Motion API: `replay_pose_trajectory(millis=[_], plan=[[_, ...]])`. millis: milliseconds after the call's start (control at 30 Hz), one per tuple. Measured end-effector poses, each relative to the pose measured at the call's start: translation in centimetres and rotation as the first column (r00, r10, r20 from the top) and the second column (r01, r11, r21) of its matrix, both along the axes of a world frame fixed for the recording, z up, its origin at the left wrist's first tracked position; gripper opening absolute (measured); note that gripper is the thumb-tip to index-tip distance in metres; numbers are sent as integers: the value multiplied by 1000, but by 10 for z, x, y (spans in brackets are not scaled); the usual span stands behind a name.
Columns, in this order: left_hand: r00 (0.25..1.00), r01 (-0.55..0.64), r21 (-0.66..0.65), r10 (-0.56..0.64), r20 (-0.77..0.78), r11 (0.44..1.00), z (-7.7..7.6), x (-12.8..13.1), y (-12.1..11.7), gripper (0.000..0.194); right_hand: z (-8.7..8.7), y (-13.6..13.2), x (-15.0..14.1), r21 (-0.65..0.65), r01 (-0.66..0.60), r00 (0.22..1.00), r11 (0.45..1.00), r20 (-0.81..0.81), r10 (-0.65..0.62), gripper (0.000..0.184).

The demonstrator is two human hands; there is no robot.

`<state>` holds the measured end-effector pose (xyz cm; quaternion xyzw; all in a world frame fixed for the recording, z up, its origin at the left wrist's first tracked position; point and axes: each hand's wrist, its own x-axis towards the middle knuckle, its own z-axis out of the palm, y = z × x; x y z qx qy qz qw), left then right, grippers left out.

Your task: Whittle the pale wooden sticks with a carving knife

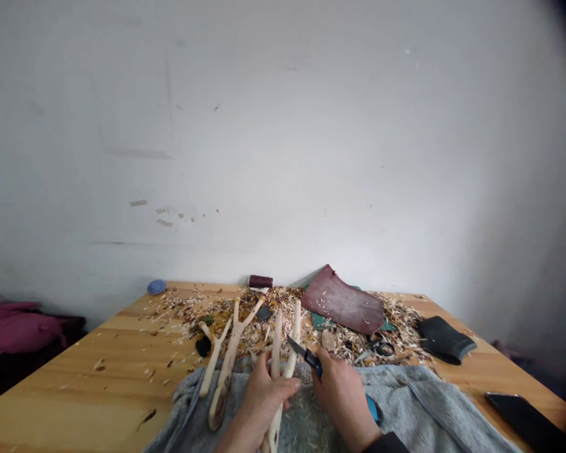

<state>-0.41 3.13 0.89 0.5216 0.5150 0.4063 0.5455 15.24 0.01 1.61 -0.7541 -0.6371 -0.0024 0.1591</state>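
Knife point(312, 362) in the right hand point(342, 390), fingers closed firmly around its black-and-blue handle, blade angled up and leftward; the tip is right at one prong of a pale forked stick point(291, 365), though I can't tell whether it touches; the left hand point(264, 393) has that stick in its grip, thumb across the wood, both prongs aimed at the wall point(283, 126), stem running back toward the person; beneath it all, a grey cloth point(424, 402) spreads over the table's near edge.

Just left of that hand, a larger forked stick point(230, 358) lies with its lower end on the cloth; beside it, a smaller forked stick point(210, 371); beyond them, wood shavings point(405, 318) sprawl across the wooden table point(99, 371); out among the shavings to the right, scissors point(385, 348) with dark handles, and farther back a maroon sheet point(344, 303) over a green piece point(318, 321); a spool of dark thread point(260, 281) sits by the wall; over at far right, a black phone point(523, 418) lies flat.
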Motion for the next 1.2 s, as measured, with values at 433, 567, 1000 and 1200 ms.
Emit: replay_pose_trajectory(millis=[433, 567, 1000, 1200], plan=[[938, 131, -53, -106, 331, 990, 6, 2, -8, 58, 13, -3, -4, -19, -41, 999, 999, 15, 42, 24], [945, 136, -66, -109, 309, 988, 5, 2, -8, 55, 13, -4, -4, -11, -33, 999, 999, 11, 33, 27], [914, 234, -169, -158, 373, 957, 12, 3, -12, 47, 12, -4, 0, 8, -10, 1000, 1000, 0, 10, 26], [924, 301, -222, -225, 309, 927, 17, 2, -11, 42, 13, -3, -3, -27, 19, 999, 999, 36, -18, 37]])
